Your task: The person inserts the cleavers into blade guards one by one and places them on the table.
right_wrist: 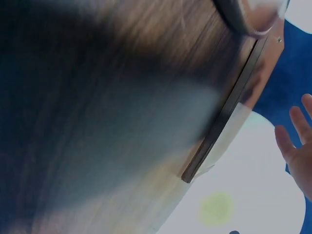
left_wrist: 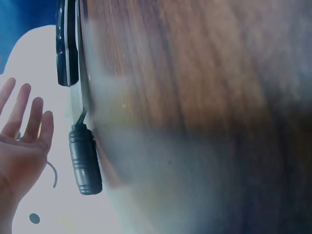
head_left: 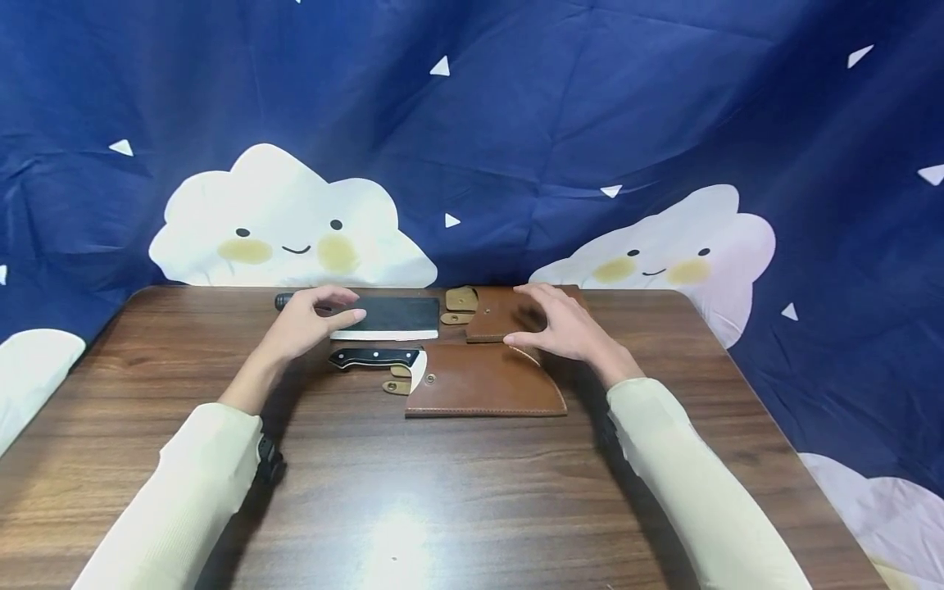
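Note:
A cleaver [head_left: 394, 315] with a dark blade and bright edge lies at the back left. My left hand [head_left: 313, 315] hovers over its handle end, fingers loosely bent and holding nothing; the left wrist view shows the ribbed black handle [left_wrist: 85, 161] beside that hand [left_wrist: 24, 141]. My right hand [head_left: 564, 324] is over a small brown leather sheath [head_left: 490, 319] at the back, thumb apart from relaxed fingers. In front lies a larger leather sheath [head_left: 487, 385], a knife in it with its riveted black handle [head_left: 374, 357] sticking out to the left.
Everything lies on a wood-grain table [head_left: 332, 492] with rounded far corners. A blue curtain [head_left: 501, 123] with smiling white clouds hangs directly behind the far edge. Snap straps [head_left: 459, 305] stick out from the small sheath's left side.

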`<state>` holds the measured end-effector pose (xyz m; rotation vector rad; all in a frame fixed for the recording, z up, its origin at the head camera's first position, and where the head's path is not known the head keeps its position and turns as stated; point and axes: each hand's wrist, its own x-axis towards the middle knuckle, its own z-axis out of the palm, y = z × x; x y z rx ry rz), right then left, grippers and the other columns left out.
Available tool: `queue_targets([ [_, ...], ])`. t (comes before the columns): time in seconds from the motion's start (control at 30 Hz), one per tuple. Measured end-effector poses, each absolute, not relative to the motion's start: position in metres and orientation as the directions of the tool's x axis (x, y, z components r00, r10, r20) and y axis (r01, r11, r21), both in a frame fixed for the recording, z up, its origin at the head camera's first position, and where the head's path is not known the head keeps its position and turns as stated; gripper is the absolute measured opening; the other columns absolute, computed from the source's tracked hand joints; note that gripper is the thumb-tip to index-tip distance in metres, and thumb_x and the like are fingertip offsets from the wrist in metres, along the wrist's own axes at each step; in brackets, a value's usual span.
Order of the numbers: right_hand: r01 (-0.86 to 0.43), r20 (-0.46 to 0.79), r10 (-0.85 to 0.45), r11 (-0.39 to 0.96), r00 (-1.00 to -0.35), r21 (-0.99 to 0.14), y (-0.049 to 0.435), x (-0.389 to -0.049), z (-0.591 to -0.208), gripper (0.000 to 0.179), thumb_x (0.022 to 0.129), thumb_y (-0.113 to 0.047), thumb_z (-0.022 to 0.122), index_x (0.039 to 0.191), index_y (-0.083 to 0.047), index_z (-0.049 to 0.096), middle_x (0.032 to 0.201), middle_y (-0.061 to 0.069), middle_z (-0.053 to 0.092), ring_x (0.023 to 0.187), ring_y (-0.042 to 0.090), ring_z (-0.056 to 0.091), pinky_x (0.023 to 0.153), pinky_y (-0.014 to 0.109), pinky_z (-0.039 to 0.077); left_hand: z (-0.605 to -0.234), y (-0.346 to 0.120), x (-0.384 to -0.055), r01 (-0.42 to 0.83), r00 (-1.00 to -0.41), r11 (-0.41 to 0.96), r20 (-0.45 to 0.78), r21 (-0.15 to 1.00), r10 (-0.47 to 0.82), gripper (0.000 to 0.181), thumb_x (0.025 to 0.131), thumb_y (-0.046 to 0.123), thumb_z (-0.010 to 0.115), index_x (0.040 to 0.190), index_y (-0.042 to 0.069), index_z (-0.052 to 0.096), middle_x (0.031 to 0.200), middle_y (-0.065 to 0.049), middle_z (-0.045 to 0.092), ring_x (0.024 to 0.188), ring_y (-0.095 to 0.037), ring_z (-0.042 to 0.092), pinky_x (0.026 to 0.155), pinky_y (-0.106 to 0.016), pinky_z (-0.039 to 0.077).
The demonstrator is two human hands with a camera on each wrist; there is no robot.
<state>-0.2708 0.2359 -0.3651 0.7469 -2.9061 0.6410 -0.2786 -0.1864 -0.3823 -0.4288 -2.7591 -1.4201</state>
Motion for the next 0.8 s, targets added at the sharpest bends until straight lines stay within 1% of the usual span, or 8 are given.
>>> queue_targets([
  [0.07,-0.470,0.169,-0.440,0.799,-0.882,-0.376,0.238,-0.274,-0.365,0.089,0.082,-0.055,0.080,0.150,-0.009,0.046,0.150,0.013,0.047,0.141,0.033,0.038,0.114,0.052,0.032,-0.382,-0.187,-0.280,0.251,-0.963,0.560,0.142,0.789,0.231,0.055,0.091,0.044,0.075,0.129,0.005,0.065,0.132,-0.015,0.062,0.127,-0.033,0.052,0.107,-0.051,0.040],
  [0.17,-0.463,0.162,-0.434,0.802,-0.886,-0.379,0.239,-0.277,-0.365,0.089,0.083,-0.054,0.080,0.151,-0.008,0.045,0.151,0.014,0.045,0.141,0.032,0.038,0.113,0.052,0.032,-0.383,-0.189,-0.282,0.260,-0.962,0.575,0.156,0.776,0.224,0.054,0.093,0.041,0.075,0.131,0.004,0.065,0.134,-0.016,0.061,0.128,-0.034,0.051,0.108,-0.051,0.039],
  [0.33,-0.441,0.142,-0.421,0.809,-0.896,-0.388,0.241,-0.282,-0.371,0.089,0.083,-0.053,0.080,0.150,-0.006,0.045,0.151,0.015,0.044,0.141,0.033,0.038,0.113,0.053,0.033,-0.384,-0.191,-0.286,0.276,-0.959,0.593,0.175,0.756,0.224,0.054,0.094,0.038,0.074,0.133,0.002,0.063,0.135,-0.019,0.061,0.128,-0.039,0.051,0.107,-0.054,0.039],
  [0.5,-0.419,0.100,-0.413,0.831,-0.905,-0.366,0.246,-0.289,-0.376,0.093,0.082,-0.057,0.078,0.151,-0.006,0.043,0.153,0.016,0.042,0.142,0.035,0.037,0.113,0.055,0.032,-0.385,-0.196,-0.291,0.282,-0.959,0.633,0.197,0.721,0.203,0.053,0.092,0.037,0.077,0.130,0.003,0.065,0.133,-0.019,0.063,0.127,-0.040,0.053,0.107,-0.055,0.038],
  [0.6,-0.409,0.087,-0.405,0.845,-0.910,-0.346,0.249,-0.291,-0.376,0.094,0.082,-0.058,0.079,0.151,-0.005,0.044,0.153,0.017,0.042,0.142,0.036,0.037,0.113,0.055,0.032,-0.384,-0.197,-0.294,0.287,-0.958,0.632,0.204,0.720,0.203,0.054,0.090,0.037,0.078,0.130,0.002,0.065,0.133,-0.019,0.063,0.127,-0.040,0.053,0.108,-0.056,0.037],
  [0.8,-0.397,0.060,-0.399,0.862,-0.915,-0.315,0.254,-0.297,-0.378,0.093,0.081,-0.059,0.078,0.150,-0.005,0.045,0.153,0.018,0.042,0.142,0.038,0.037,0.114,0.056,0.031,-0.385,-0.199,-0.301,0.290,-0.957,0.634,0.206,0.717,0.204,0.053,0.088,0.031,0.081,0.130,0.001,0.065,0.133,-0.019,0.063,0.129,-0.041,0.052,0.109,-0.056,0.036],
])
